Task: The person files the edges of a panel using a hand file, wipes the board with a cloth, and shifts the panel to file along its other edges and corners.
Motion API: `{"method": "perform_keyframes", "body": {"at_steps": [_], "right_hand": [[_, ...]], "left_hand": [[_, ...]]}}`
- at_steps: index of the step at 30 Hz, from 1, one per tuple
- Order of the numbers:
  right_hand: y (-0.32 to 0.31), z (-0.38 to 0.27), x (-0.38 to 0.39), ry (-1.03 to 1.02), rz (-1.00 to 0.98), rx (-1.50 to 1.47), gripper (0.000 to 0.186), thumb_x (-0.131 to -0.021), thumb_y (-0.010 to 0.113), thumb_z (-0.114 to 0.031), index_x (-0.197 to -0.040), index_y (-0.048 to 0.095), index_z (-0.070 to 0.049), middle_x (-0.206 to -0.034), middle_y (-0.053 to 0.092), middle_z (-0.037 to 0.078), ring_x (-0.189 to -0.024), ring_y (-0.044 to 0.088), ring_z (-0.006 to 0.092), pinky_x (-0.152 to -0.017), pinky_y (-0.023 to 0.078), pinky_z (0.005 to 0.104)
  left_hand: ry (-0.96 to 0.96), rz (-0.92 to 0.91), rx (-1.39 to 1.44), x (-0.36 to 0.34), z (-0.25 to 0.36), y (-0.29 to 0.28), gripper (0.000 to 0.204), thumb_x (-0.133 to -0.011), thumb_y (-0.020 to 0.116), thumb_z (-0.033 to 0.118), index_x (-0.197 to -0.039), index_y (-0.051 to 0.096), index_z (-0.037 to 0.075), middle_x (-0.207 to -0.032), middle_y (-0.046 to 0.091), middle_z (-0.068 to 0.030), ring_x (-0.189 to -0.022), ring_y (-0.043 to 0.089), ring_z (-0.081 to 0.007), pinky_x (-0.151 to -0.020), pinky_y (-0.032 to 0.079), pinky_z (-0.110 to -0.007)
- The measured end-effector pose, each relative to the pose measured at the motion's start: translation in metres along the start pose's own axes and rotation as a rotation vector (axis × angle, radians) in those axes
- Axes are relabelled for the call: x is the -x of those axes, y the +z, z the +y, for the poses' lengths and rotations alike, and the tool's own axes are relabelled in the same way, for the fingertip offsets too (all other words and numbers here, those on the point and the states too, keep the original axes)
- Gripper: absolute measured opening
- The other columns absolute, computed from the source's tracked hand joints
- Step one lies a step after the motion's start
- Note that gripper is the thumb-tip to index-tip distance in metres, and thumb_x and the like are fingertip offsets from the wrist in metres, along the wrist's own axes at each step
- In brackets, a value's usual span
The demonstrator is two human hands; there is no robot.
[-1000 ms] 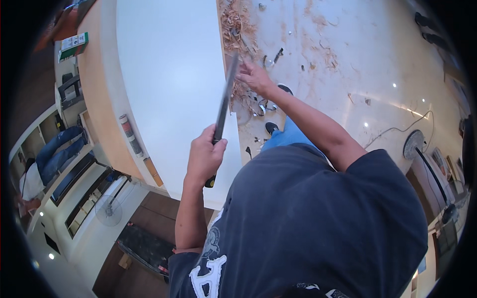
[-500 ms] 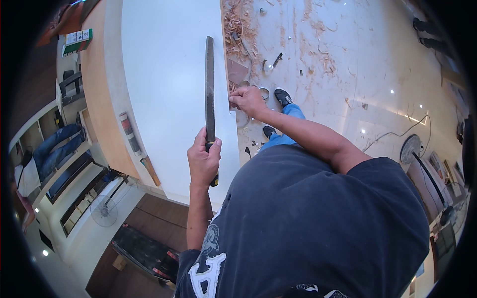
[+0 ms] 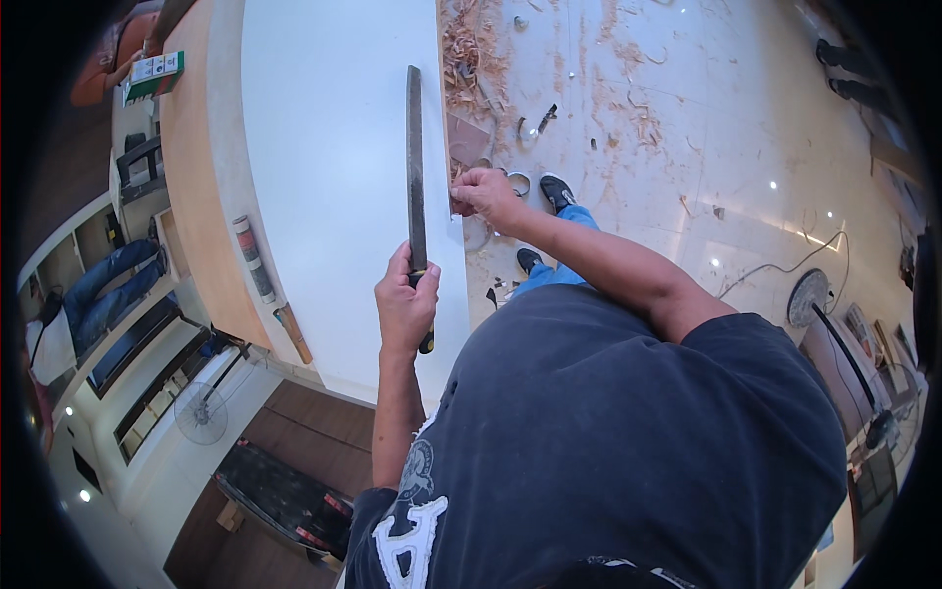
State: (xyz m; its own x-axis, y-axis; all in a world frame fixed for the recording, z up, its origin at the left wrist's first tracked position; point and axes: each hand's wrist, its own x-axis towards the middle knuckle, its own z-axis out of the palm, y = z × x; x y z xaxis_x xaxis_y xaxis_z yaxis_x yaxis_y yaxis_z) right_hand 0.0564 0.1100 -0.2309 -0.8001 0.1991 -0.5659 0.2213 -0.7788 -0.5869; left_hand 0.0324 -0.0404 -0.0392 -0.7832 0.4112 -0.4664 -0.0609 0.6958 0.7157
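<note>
A long flat metal file (image 3: 415, 167) lies over the white board (image 3: 324, 177), pointing away from me. My left hand (image 3: 405, 299) is closed round its black and yellow handle, near the board's right edge. At that same edge, farther off, my right hand (image 3: 488, 199) has its fingers drawn together in a pinch. Whatever those fingertips hold or press is too small and hidden to make out.
Wood shavings (image 3: 463, 59) litter the floor right of the board. A rolled tube (image 3: 254, 258) and a green-and-white box (image 3: 155, 76) rest on the left. Fans stand at lower left and right. A person in orange (image 3: 123, 49) is at the upper left.
My left hand and the file have slid slightly forward along the board. My right hand stays at the edge, nearly in place. The person in orange shows more at the upper left.
</note>
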Motion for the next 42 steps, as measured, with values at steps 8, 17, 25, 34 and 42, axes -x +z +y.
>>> {"method": "perform_keyframes", "body": {"at_steps": [8, 17, 25, 34, 42], "right_hand": [[0.002, 0.011, 0.009, -0.295, 0.068, 0.384, 0.01, -0.084, 0.07, -0.005, -0.091, 0.068, 0.002, -0.08, 0.071, 0.007, -0.072, 0.068, 0.0136, -0.067, 0.056, 0.0289], [-0.001, 0.014, 0.004, -0.197, 0.003, 0.136, 0.011, -0.084, 0.07, -0.002, -0.094, 0.068, 0.001, -0.083, 0.071, 0.007, -0.077, 0.07, 0.0131, -0.071, 0.058, 0.0286], [0.003, 0.006, 0.009, -0.136, 0.015, 0.103, 0.007, -0.088, 0.068, -0.002, -0.093, 0.066, 0.001, -0.084, 0.069, 0.008, -0.076, 0.067, 0.0136, -0.07, 0.057, 0.0279], [0.0, -0.006, 0.006, -0.172, 0.01, 0.471, 0.018, -0.084, 0.068, -0.017, -0.086, 0.066, 0.001, -0.075, 0.068, 0.01, -0.066, 0.065, 0.0145, -0.063, 0.054, 0.0316], [-0.052, -0.005, -0.001, -0.243, 0.112, 1.053, 0.023, -0.081, 0.061, -0.024, -0.086, 0.065, -0.003, -0.084, 0.068, 0.021, -0.084, 0.068, 0.0367, -0.079, 0.054, 0.0451]], "left_hand": [[-0.026, -0.006, 0.011, -0.003, -0.006, 0.004, 0.043, -0.09, 0.064, 0.001, -0.132, 0.057, 0.0, -0.08, 0.063, 0.0001, -0.063, 0.054, -0.0052, -0.057, 0.047, -0.024], [-0.011, -0.008, -0.004, -0.005, -0.011, 0.004, 0.043, -0.09, 0.064, 0.001, -0.132, 0.058, 0.001, -0.08, 0.062, 0.0009, -0.062, 0.054, -0.0051, -0.057, 0.047, -0.024], [-0.015, -0.022, -0.006, -0.006, -0.013, 0.003, 0.043, -0.09, 0.063, 0.001, -0.132, 0.057, 0.001, -0.079, 0.063, 0.0, -0.062, 0.055, -0.0054, -0.056, 0.047, -0.024], [-0.003, -0.024, -0.03, -0.005, -0.018, 0.004, 0.049, -0.091, 0.064, 0.003, -0.138, 0.054, 0.0, -0.087, 0.063, 0.0, -0.064, 0.055, -0.0064, -0.059, 0.05, -0.024], [0.063, -0.016, -0.413, 0.014, 0.016, -0.014, 0.065, -0.092, 0.064, 0.008, -0.152, 0.04, 0.008, -0.093, 0.069, -0.0195, -0.071, 0.065, -0.0286, -0.072, 0.054, -0.037]]}}
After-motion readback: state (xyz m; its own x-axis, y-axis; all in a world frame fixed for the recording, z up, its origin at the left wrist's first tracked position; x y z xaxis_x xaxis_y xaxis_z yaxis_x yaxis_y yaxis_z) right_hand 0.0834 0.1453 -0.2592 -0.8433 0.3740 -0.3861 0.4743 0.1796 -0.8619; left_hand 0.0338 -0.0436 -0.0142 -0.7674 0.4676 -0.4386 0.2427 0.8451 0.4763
